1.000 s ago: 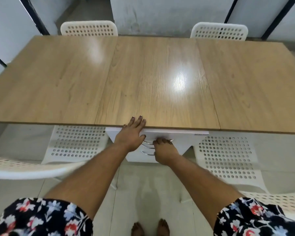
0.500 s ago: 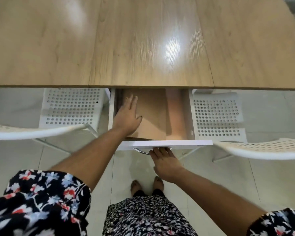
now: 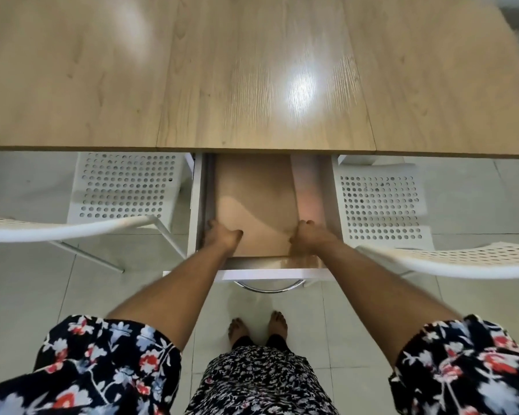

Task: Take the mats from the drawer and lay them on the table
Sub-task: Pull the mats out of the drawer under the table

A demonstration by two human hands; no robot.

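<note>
A white drawer (image 3: 267, 274) with a chrome handle (image 3: 267, 288) stands pulled out from under the wooden table (image 3: 252, 70). Inside it lies a tan mat (image 3: 255, 199), flat, filling most of the drawer; whether more mats lie beneath it is hidden. My left hand (image 3: 222, 235) grips the mat's left edge near the front, with its thumb on top. My right hand (image 3: 309, 236) grips the mat's right edge, fingers curled around it. Both forearms reach in over the drawer front.
White perforated chairs stand on either side of the drawer: one to the left (image 3: 123, 190) and one to the right (image 3: 378, 202). Their curved backs (image 3: 450, 262) reach close to my arms. My bare feet (image 3: 258, 327) are on the tiled floor below.
My right hand has left the drawer handle and gone into the drawer. Both hands have closed on the edges of the mat. The drawer is a little further out.
</note>
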